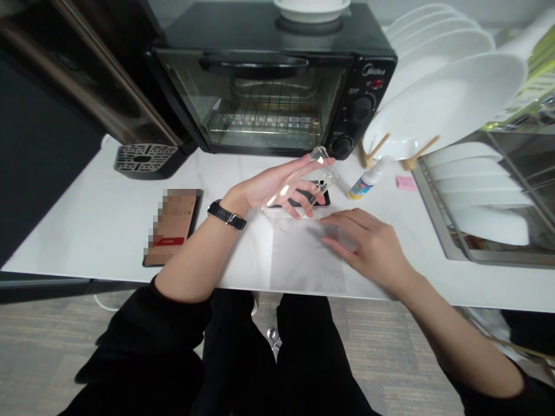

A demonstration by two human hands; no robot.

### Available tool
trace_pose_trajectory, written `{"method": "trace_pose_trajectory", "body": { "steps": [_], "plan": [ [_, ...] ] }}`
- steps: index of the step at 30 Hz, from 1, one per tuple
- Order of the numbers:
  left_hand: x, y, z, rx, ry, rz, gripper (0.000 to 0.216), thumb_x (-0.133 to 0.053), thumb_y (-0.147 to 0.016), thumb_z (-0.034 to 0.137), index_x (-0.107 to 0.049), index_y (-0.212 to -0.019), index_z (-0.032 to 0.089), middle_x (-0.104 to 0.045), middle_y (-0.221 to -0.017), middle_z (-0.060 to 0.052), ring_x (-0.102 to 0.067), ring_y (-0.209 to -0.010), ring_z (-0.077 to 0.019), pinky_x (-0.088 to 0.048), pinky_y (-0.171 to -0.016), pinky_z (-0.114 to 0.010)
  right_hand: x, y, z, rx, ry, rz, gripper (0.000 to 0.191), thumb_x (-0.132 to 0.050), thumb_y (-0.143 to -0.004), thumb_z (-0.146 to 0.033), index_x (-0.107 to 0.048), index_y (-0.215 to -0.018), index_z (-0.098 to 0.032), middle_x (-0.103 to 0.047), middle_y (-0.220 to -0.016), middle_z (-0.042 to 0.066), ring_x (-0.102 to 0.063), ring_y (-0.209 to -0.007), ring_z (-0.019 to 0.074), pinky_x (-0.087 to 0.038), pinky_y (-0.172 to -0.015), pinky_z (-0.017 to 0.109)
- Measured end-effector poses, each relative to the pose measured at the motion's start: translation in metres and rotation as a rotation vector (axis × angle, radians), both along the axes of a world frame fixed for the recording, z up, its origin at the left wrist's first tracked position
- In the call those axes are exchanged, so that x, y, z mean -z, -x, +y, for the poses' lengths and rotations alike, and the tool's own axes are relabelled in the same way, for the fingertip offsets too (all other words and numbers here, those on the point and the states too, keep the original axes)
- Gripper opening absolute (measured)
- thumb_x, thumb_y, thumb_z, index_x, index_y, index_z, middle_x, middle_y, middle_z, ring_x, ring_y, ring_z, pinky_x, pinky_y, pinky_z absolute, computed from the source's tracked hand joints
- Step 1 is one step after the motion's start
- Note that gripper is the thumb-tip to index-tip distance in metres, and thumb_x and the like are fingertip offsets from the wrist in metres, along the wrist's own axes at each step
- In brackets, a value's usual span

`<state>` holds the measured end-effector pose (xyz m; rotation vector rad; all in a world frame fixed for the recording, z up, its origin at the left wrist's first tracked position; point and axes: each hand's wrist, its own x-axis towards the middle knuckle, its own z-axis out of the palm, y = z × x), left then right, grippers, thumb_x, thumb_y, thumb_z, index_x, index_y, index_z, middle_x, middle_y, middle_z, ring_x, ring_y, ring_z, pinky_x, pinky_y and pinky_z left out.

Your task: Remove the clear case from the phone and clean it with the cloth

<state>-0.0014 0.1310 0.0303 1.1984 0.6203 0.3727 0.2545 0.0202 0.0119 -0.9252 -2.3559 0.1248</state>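
Left hand: the left hand (277, 188) is up off the surface (108, 219), palm turned inward, with a black watch (226, 215) on the wrist.
Left grip: closed around a clear case (323, 162), fingers wrapped along its long side and the thumb across the other face.
Clear case: held in the air and tilted, its upper corner pointing toward the toaster oven (269, 86), its lower end down near the cloth (303, 260).
Phone: a black phone (324, 196) lies flat on the surface right under the left fingers, mostly hidden by them and by the case.
Right hand: the right hand (368, 242) lies palm down on the cloth, near the front edge of the surface.
Right grip: fingers spread and flat, clamped on nothing, only pressing on the cloth.
Cloth: pale, spread flat on the surface between the two hands, reaching the front edge.
Left side: a brown box (173, 225) lies flat beside the left forearm, and a round drip tray (145, 159) sits behind it.
Back: the toaster oven stands door shut, with a white bowl (312, 8) on top.
Right side: a small spray bottle (367, 180) lies on its side just right of the phone, and a pink block (406, 183) sits a little farther right.
Dishes: white plates (446, 98) stand on edge behind them, and more lie in the dish rack (437, 219).
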Motion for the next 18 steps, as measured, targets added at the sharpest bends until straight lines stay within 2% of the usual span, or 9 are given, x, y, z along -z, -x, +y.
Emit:
{"method": "trace_pose_trajectory", "body": {
  "steps": [2,5,7,13,16,18],
  "plan": [
    [0.003,-0.002,0.000,0.027,0.025,-0.032,0.080,-0.040,-0.099,0.075,-0.028,-0.172,0.044,-0.076,-0.113,-0.008,-0.076,-0.087,-0.0241,-0.061,-0.072,-0.032,0.011,-0.008,-0.007,0.016,0.059,-0.019,0.038,-0.079,-0.096,-0.037,-0.074,-0.129,-0.021,-0.079,-0.123,0.010,-0.076,-0.109,0.0262,-0.067,-0.087,0.042],
    [0.006,-0.006,-0.002,0.074,0.050,-0.074,0.078,-0.034,-0.101,0.075,-0.023,-0.173,0.045,-0.076,-0.115,-0.007,-0.075,-0.093,-0.0228,-0.061,-0.074,-0.031,0.021,-0.012,-0.013,0.045,0.101,0.019,0.014,-0.076,-0.098,-0.032,-0.078,-0.110,-0.023,-0.079,-0.115,0.007,-0.075,-0.106,0.0221,-0.066,-0.088,0.038],
    [0.006,-0.009,-0.005,0.086,0.053,-0.086,0.078,-0.033,-0.102,0.076,-0.024,-0.173,0.044,-0.075,-0.114,-0.007,-0.074,-0.094,-0.0221,-0.061,-0.074,-0.030,0.020,-0.012,-0.018,0.067,0.115,0.062,0.005,-0.073,-0.100,-0.027,-0.076,-0.100,-0.023,-0.079,-0.105,0.004,-0.075,-0.098,0.0182,-0.065,-0.085,0.034],
    [0.002,-0.014,-0.010,0.086,0.110,-0.077,0.080,-0.034,-0.100,0.081,-0.029,-0.171,0.044,-0.074,-0.109,-0.007,-0.074,-0.088,-0.0208,-0.059,-0.070,-0.030,-0.016,-0.015,-0.027,0.214,0.062,0.273,0.004,-0.073,-0.100,-0.022,-0.070,-0.098,-0.022,-0.074,-0.087,-0.002,-0.069,-0.078,0.0101,-0.057,-0.072,0.024],
    [0.004,-0.015,-0.008,0.085,0.129,-0.105,0.080,-0.034,-0.101,0.080,-0.029,-0.171,0.043,-0.074,-0.112,-0.007,-0.072,-0.087,-0.0197,-0.061,-0.071,-0.030,-0.038,-0.008,-0.012,0.277,-0.040,0.355,0.003,-0.074,-0.098,-0.022,-0.071,-0.097,-0.023,-0.073,-0.084,-0.002,-0.064,-0.073,0.0099,-0.054,-0.070,0.025],
    [0.008,-0.016,-0.007,0.062,0.132,-0.129,0.079,-0.032,-0.102,0.079,-0.030,-0.171,0.041,-0.075,-0.119,-0.009,-0.071,-0.088,-0.0198,-0.063,-0.073,-0.032,-0.047,0.003,0.008,0.267,-0.113,0.350,0.002,-0.076,-0.097,-0.025,-0.074,-0.097,-0.024,-0.073,-0.083,-0.002,-0.063,-0.071,0.0109,-0.052,-0.070,0.027]
  ]
}}
